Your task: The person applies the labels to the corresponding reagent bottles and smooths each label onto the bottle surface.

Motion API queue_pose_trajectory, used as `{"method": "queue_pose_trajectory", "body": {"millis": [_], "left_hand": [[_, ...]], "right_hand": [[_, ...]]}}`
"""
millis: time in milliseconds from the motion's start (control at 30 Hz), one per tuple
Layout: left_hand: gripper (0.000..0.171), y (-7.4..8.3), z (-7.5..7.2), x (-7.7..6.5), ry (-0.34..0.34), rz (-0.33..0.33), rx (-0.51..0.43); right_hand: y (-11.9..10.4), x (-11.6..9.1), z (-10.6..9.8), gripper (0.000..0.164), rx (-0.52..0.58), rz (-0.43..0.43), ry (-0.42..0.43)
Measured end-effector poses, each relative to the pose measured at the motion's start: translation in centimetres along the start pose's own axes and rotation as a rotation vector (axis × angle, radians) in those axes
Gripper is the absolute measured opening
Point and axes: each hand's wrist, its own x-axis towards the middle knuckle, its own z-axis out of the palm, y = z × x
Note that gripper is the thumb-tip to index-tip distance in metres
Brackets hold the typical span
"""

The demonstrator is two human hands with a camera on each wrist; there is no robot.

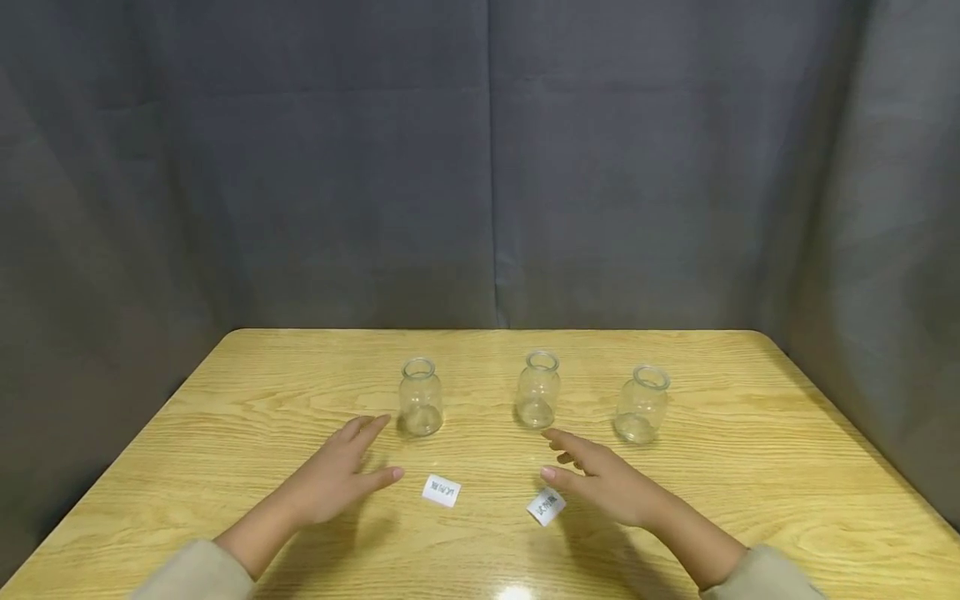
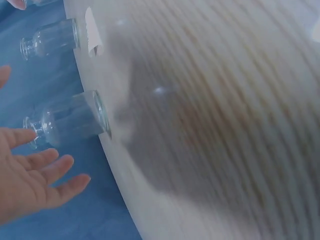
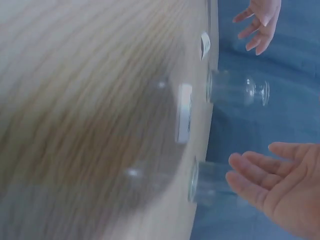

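Observation:
Three clear glass jars stand upright on the wooden table: a left jar point(image 1: 421, 398), a middle jar point(image 1: 537, 390) and a right jar point(image 1: 642, 405). My left hand point(image 1: 341, 472) hovers just left of the left jar, fingers spread and holding nothing. My right hand point(image 1: 603, 479) is over the table in front of the middle and right jars, its fingers extended and nothing in it. Between the hands lie two white labels with dark printed characters, a left label point(image 1: 442, 491) and a right label point(image 1: 546, 506), the latter near my right thumb and with a raised edge.
The table point(image 1: 300, 367) has a light wood grain and rounded far corners. A dark grey curtain point(image 1: 360, 183) hangs behind it and along both sides. Beige sleeves point(image 1: 198, 573) cover my forearms near the front.

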Motion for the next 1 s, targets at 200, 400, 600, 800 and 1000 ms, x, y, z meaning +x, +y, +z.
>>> {"method": "queue_pose_trajectory", "body": {"millis": [200,400,600,800,1000], "left_hand": [[0.071,0.5,0.6,0.2,-0.055,-0.029,-0.177],[0.065,0.5,1.0,0.5,-0.107,-0.010,-0.249],[0.062,0.1,1.1,0.5,-0.151,0.027,-0.280],[0.053,0.0,1.6,0.8,-0.186,0.035,-0.325],[0.048,0.1,2.0,1.2,-0.179,0.014,-0.380]], "right_hand": [[-0.2,0.9,0.8,0.053,0.129,-0.031,-0.061],[-0.2,1.8,1.8,0.049,0.190,-0.039,-0.095],[-0.6,2.7,2.9,0.044,0.268,-0.022,-0.108],[-0.9,3.2,3.7,0.044,0.380,0.014,-0.121],[-0.9,3.7,4.8,0.039,0.479,0.074,-0.087]]}}
